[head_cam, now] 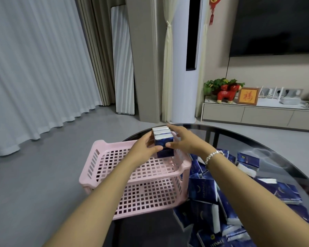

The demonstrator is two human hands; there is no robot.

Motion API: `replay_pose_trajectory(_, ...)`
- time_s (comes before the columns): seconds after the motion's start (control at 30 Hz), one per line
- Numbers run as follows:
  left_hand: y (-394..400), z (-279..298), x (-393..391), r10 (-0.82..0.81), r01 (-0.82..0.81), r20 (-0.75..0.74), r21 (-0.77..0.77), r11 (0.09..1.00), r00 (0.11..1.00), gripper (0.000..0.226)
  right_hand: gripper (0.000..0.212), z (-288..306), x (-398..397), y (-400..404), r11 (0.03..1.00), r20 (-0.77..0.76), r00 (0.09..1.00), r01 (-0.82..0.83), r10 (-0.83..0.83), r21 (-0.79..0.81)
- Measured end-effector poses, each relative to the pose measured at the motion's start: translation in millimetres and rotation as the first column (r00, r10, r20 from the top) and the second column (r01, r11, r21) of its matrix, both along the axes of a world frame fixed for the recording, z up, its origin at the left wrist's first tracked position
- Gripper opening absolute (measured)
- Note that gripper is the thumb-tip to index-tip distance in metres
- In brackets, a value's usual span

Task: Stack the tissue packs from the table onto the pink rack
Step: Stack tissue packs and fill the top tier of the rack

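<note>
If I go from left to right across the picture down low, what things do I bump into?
Pink rack → left hand → tissue packs held over the top shelf → right hand → pearl bracelet → loose tissue packs on the glass table.

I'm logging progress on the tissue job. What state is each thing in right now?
Held packs: three side by side, upright, gripped between both hands over the rack's far right corner.
Left hand: holding the packs' left side.
Right hand: holding their right side.
Pink rack: upright, both tiers showing no other packs.
Loose packs: jumbled pile on the table.
Table: dark glass, holding the pile.
</note>
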State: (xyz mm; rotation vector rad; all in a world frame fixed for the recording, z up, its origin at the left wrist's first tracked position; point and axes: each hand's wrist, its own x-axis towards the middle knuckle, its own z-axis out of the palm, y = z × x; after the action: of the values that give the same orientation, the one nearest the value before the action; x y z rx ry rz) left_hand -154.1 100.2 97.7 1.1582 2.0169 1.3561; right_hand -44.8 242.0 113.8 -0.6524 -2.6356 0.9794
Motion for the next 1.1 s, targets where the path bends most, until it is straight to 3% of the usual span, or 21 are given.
replay_pose_trajectory(0.3, -1, 2, 3, -0.032, 0.03, -0.03, -0.058, 0.998, 0.999, 0.063, 0.085, 0, 7, -2, 0.999, 0.013, 0.999, -0.048, 0.049, -0.023)
replay_pose_trajectory(0.6, -4, 0, 4, -0.025, 0.025, 0.015, -0.02, 0.999, 1.0, 0.071, 0.076, -2, 14, -6, 0.995, -0.056, 0.996, -0.072, 0.068, -0.062)
replay_pose_trajectory(0.8, -9, 3, 13, 0.066, -0.066, 0.02, 0.008, 0.998, 0.998, 0.078, 0.069, 0, 21, -10, 0.994, -0.11, 0.993, -0.053, 0.042, -0.093)
replay_pose_trajectory(0.97, -25, 5, 42, 0.26, -0.221, -0.194, 0.204, 0.954, 0.946, 0.051, 0.04, -6, 48, -33, 0.983, -0.339, 0.924, 0.154, -0.177, -0.096)
replay_pose_trajectory(1.1, -46, -1, 84, 0.266, -0.142, -0.354, 0.339, 0.93, 0.896, 0.022, 0.021, -17, 86, -60, 0.953, -0.504, 0.812, 0.287, -0.294, -0.095)
